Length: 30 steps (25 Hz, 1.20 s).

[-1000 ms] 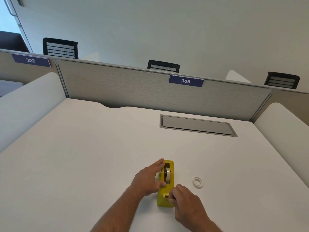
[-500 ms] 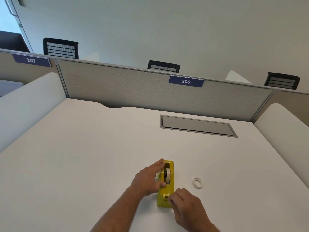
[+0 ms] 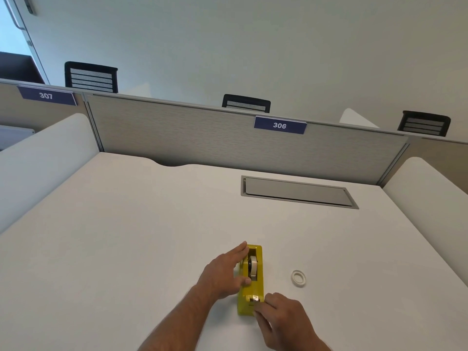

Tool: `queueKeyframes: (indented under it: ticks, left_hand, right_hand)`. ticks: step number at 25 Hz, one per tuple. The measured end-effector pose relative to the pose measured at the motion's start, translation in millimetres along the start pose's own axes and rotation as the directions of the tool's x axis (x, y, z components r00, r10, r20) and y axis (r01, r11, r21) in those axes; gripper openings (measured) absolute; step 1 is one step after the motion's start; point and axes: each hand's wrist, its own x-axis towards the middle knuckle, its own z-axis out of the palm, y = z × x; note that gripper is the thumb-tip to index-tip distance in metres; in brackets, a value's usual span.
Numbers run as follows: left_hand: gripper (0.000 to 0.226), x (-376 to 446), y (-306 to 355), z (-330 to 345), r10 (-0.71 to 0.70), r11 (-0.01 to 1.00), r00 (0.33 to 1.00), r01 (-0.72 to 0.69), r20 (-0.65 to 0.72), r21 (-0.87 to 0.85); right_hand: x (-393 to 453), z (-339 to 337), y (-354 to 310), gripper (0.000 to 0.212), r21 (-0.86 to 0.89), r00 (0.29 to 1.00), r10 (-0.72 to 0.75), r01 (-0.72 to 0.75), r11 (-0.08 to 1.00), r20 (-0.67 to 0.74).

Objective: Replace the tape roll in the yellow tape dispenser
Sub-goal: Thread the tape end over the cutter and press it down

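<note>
A yellow tape dispenser (image 3: 253, 292) stands on the white desk near me, its cutter end towards me. A whitish tape roll (image 3: 253, 267) sits upright in its slot. My left hand (image 3: 222, 272) lies against the dispenser's left side, fingers stretched along it and thumb on top. My right hand (image 3: 283, 317) pinches a strip of tape at the cutter end. A second, thin white tape ring (image 3: 298, 277) lies flat on the desk to the right of the dispenser.
A grey cable hatch (image 3: 296, 192) is set into the desk at the back right. Grey partitions with labels 306 (image 3: 279, 125) and 307 close the far side. White side panels flank the desk left and right.
My right hand has slid towards me, drawing the tape end past the cutter. My left hand and the dispenser have stayed in place.
</note>
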Motion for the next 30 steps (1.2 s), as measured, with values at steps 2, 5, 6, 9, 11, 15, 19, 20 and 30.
queueKeyframes:
  ticks: [2,5,6,9,11,15,19,20,30]
  left_hand:
    - [0.086,0.5,-1.2,0.7,0.014,1.000,1.000,-0.014,-0.002,0.007]
    - [0.086,0.8,-3.0,1.8,0.031,0.999,0.999,-0.031,-0.011,0.007]
    - [0.086,1.0,-3.7,2.3,0.037,0.999,0.999,-0.037,-0.014,0.010]
    - [0.086,1.0,-5.3,3.4,0.048,0.999,0.999,-0.048,-0.017,0.006]
    - [0.086,1.6,-5.8,3.2,0.047,0.999,0.999,-0.047,-0.018,0.004]
    - [0.085,1.6,-5.7,3.9,0.048,0.999,0.999,-0.048,-0.022,0.004]
    - [0.085,1.5,-5.2,3.1,0.049,0.999,0.998,-0.049,-0.026,0.012]
    - [0.085,1.7,-5.3,2.8,0.048,0.999,0.998,-0.048,-0.029,0.017]
    - [0.085,1.4,-4.4,3.2,0.047,0.998,0.999,-0.046,-0.022,0.041]
  right_hand:
    - [-0.6,-3.4,0.6,0.015,0.017,1.000,0.010,-0.009,1.000,-0.013]
    - [-2.3,-8.3,2.6,0.019,0.060,0.998,0.044,-0.042,0.997,-0.039]
    - [-2.5,-9.1,3.7,0.019,0.079,0.996,0.061,-0.056,0.995,-0.059]
    - [-0.3,-9.4,5.7,0.016,0.143,0.985,0.108,-0.088,0.986,-0.136]
    - [2.4,-9.3,6.1,0.019,0.157,0.979,0.129,-0.104,0.982,-0.157]
    - [2.5,-6.2,4.4,0.036,0.033,0.996,0.078,-0.077,0.997,-0.048]
    - [2.2,0.3,6.5,0.029,-0.046,0.998,0.034,-0.036,0.998,-0.047]
    - [2.8,0.8,6.3,0.028,-0.067,0.998,0.019,-0.022,0.998,-0.053]
    - [4.5,0.3,-0.5,0.053,-0.114,0.984,-0.019,-0.001,0.994,-0.176]
